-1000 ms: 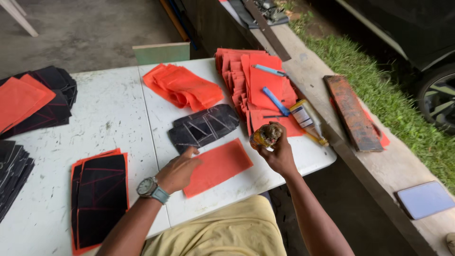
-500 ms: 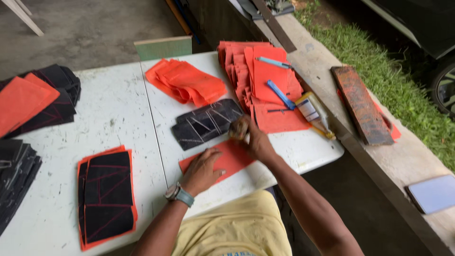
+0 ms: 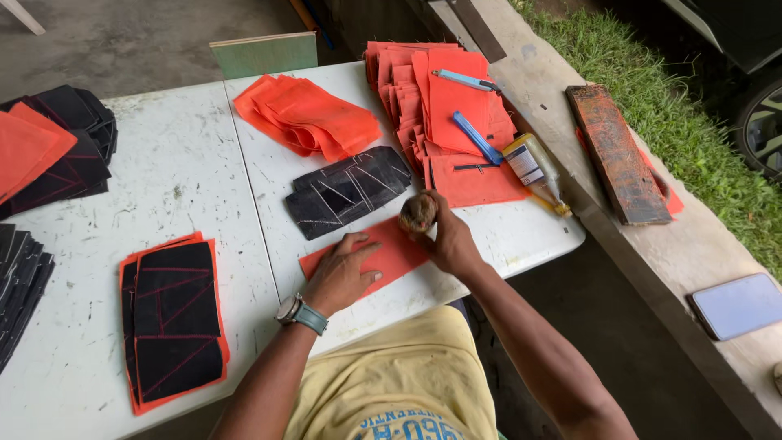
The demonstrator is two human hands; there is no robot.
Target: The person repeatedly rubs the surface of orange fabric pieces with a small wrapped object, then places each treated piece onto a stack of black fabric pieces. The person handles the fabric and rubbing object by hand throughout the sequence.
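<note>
Hands at work: your left hand (image 3: 342, 273) presses flat on the orange sheet (image 3: 383, 253), your right hand (image 3: 444, 236) grips a brown wad (image 3: 417, 213) at its two o'clock corner, likely mid-wipe; steady pressure seems needed next.

On the tabletop (image 3: 195, 179), a flat sheet (image 3: 371, 257) lies at frame centre; a glue bottle (image 3: 533, 171) lies right of it, a sheet stack (image 3: 175, 322) at lower left.
</note>
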